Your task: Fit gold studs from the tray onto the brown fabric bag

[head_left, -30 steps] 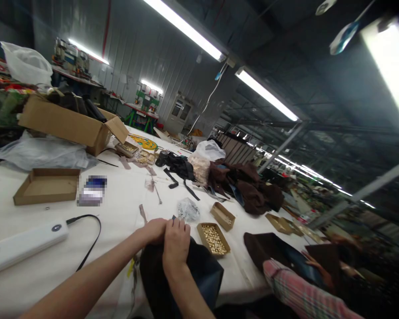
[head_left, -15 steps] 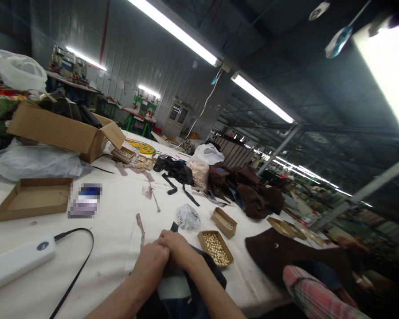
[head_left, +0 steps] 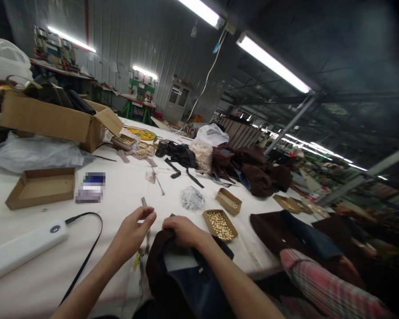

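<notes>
My right hand [head_left: 185,231] grips the upper edge of a dark brown and blue fabric piece [head_left: 159,266], which hangs over the table's near edge. A pale patch and a small metal stud [head_left: 201,270] show on its blue side. To the left, apart from the fabric, my left hand [head_left: 134,230] is raised with thumb and forefinger brought together. Whatever is in that pinch is too small to make out. Right of my right hand stands a small cardboard box of gold-coloured studs [head_left: 219,225]. Behind it are a clear bag of small silvery parts [head_left: 192,198] and another small box [head_left: 228,200].
On the left lie a white device with a black cord [head_left: 26,248], a shallow cardboard tray [head_left: 41,188] and a blurred-out phone-like item [head_left: 91,188]. A large carton [head_left: 46,115] and brown fabric pile [head_left: 252,166] stand farther back. A co-worker's plaid sleeve [head_left: 319,283] is at right.
My hands were together on the fabric. My left hand has come away to the left and up, while my right hand keeps its grip. More of the fabric now shows. The view has shifted slightly.
</notes>
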A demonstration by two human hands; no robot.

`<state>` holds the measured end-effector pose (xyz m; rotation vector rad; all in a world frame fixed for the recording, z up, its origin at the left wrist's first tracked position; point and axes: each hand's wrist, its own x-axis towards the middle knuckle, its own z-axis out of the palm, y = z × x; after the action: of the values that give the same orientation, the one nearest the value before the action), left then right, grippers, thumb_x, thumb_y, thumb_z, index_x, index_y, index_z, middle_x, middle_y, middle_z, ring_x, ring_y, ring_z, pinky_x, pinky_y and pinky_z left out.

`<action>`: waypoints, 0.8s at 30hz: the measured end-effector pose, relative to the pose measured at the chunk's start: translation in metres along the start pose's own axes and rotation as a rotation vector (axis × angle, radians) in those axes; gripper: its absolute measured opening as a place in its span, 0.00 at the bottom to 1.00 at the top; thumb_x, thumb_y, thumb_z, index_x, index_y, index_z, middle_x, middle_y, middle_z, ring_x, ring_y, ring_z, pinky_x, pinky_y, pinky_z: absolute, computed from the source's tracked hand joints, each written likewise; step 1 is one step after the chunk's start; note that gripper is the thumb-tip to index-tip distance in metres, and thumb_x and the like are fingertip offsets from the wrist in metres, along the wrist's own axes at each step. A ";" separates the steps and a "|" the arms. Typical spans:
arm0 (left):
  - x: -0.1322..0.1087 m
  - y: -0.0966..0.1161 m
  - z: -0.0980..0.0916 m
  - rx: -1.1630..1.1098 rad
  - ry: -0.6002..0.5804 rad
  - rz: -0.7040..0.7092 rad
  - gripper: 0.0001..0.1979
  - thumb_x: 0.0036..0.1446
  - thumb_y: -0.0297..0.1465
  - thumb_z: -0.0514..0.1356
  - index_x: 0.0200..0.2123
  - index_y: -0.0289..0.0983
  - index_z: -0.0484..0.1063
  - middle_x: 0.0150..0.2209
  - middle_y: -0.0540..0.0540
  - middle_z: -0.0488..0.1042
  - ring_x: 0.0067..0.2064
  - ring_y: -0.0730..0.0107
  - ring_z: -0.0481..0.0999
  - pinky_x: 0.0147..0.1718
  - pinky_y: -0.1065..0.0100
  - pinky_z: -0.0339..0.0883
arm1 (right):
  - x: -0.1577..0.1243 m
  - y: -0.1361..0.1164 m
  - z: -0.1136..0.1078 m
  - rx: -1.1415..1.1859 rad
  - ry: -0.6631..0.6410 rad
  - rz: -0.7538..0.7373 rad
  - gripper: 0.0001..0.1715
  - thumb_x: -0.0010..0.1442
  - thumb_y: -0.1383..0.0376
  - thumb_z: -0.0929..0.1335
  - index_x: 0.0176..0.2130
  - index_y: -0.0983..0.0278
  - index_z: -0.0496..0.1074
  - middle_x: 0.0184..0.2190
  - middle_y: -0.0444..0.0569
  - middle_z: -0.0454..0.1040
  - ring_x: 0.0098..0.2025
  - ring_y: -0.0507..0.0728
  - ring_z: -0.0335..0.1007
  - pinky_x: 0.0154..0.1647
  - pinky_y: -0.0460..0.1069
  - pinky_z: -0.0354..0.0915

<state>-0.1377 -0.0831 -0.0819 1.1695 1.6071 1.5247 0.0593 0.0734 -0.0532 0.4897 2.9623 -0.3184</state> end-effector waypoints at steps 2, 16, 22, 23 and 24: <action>-0.007 -0.004 -0.001 -0.032 -0.099 -0.015 0.26 0.72 0.52 0.61 0.57 0.37 0.80 0.58 0.37 0.83 0.61 0.48 0.82 0.61 0.54 0.79 | -0.020 -0.007 -0.005 0.022 0.051 0.039 0.23 0.56 0.76 0.72 0.49 0.57 0.82 0.45 0.44 0.86 0.48 0.59 0.80 0.50 0.48 0.64; -0.087 0.064 0.064 0.185 -0.422 0.169 0.21 0.73 0.30 0.56 0.62 0.47 0.82 0.56 0.44 0.86 0.56 0.50 0.86 0.56 0.59 0.81 | -0.155 -0.065 0.010 0.061 0.935 0.031 0.11 0.77 0.69 0.66 0.53 0.58 0.78 0.48 0.50 0.86 0.51 0.60 0.81 0.53 0.57 0.72; -0.110 0.063 0.080 0.286 -0.470 0.280 0.28 0.72 0.30 0.55 0.73 0.42 0.71 0.58 0.34 0.84 0.55 0.45 0.87 0.53 0.56 0.84 | -0.169 -0.061 0.033 0.001 1.040 -0.071 0.14 0.76 0.71 0.64 0.55 0.60 0.76 0.56 0.55 0.87 0.61 0.64 0.84 0.62 0.63 0.76; -0.113 0.067 0.079 0.271 -0.458 0.299 0.28 0.73 0.30 0.54 0.73 0.43 0.71 0.58 0.34 0.84 0.54 0.47 0.87 0.54 0.56 0.85 | -0.170 -0.062 0.035 0.007 1.060 -0.077 0.14 0.76 0.71 0.64 0.55 0.60 0.76 0.55 0.55 0.87 0.62 0.65 0.84 0.63 0.64 0.77; -0.115 0.073 0.078 0.249 -0.449 0.316 0.27 0.75 0.31 0.54 0.73 0.44 0.72 0.57 0.35 0.85 0.54 0.48 0.88 0.54 0.57 0.85 | -0.171 -0.062 0.037 0.014 1.088 -0.080 0.13 0.76 0.70 0.65 0.55 0.60 0.76 0.55 0.56 0.87 0.62 0.65 0.84 0.63 0.65 0.78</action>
<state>-0.0080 -0.1579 -0.0362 1.8268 1.3736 1.1422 0.2028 -0.0446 -0.0512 0.7197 4.0322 -0.0691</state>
